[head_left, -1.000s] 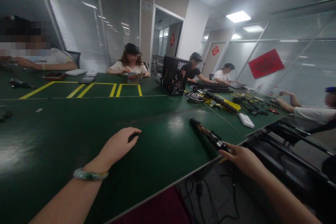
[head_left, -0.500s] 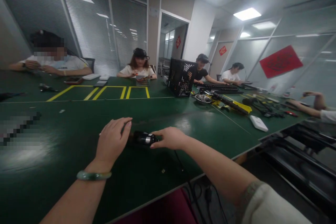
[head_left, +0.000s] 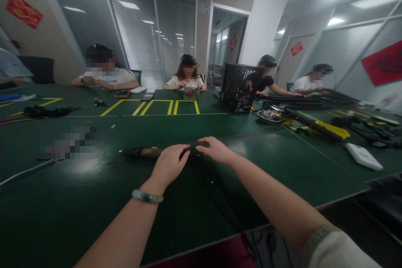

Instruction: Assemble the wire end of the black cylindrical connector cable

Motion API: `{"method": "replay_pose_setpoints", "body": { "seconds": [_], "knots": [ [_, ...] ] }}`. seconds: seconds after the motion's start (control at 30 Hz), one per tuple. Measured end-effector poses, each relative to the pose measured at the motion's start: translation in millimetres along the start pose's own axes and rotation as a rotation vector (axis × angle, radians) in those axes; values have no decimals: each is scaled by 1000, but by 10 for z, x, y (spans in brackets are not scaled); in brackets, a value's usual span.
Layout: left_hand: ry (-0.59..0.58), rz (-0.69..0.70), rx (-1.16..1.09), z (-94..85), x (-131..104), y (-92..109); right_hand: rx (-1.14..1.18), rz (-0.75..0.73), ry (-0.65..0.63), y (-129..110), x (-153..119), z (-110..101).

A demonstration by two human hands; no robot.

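Where the long dark tool (head_left: 150, 152) lies flat on the green table (head_left: 94, 201), it sits directly ahead of the person, near the table's front edge. Left of the tool, a pale cable (head_left: 28, 171) runs across the surface. The tool is a slim rod with a dull brown middle section and a black tip at its left end; it looks rigid and moderately heavy, a judgement only. The brown section appears the best place to grip. The left hand (head_left: 169, 164) rests palm-down on the tool's right part, fingers curled loosely over it. Just right of that, the right hand (head_left: 216, 150) covers the tool's right end, fingers bent downward; whether they pinch it cannot be told. Far right of the tool lies a flat white box (head_left: 363, 155), smooth and hard.
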State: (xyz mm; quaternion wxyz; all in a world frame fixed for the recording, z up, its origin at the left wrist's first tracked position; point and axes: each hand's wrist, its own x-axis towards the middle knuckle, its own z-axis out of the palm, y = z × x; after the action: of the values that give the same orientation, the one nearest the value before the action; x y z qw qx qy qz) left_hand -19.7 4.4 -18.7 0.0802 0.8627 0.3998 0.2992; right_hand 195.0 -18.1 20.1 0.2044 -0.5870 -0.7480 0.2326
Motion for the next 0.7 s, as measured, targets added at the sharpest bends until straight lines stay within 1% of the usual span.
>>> {"method": "replay_pose_setpoints", "body": {
  "seconds": [0.07,0.13,0.17,0.2,0.23,0.37,0.47,0.57,0.63,0.7],
  "knots": [
    [-13,11,17,11,16,-7,39,2,-61,70,-140,-173],
    [-27,16,37,21,29,-4,67,-2,-190,100,-271,-291],
    [-32,15,49,27,34,0,68,-3,-298,100,-323,-316],
    [-38,13,59,33,37,5,56,-6,-372,91,-361,-317],
    [-44,10,70,38,38,11,36,-4,-405,75,-385,-295],
    [-78,8,106,1,27,27,-30,-28,-380,-13,-378,-94],
    [-122,40,123,-119,14,28,-35,-136,-402,-47,-369,32],
    [-182,88,114,-274,0,25,-37,-262,-383,-44,-421,93],
    [-206,123,110,-350,-12,24,21,-312,-366,-32,-469,105],
    [-216,146,130,-387,-26,20,146,-298,-367,-18,-501,102]
  ]
}}
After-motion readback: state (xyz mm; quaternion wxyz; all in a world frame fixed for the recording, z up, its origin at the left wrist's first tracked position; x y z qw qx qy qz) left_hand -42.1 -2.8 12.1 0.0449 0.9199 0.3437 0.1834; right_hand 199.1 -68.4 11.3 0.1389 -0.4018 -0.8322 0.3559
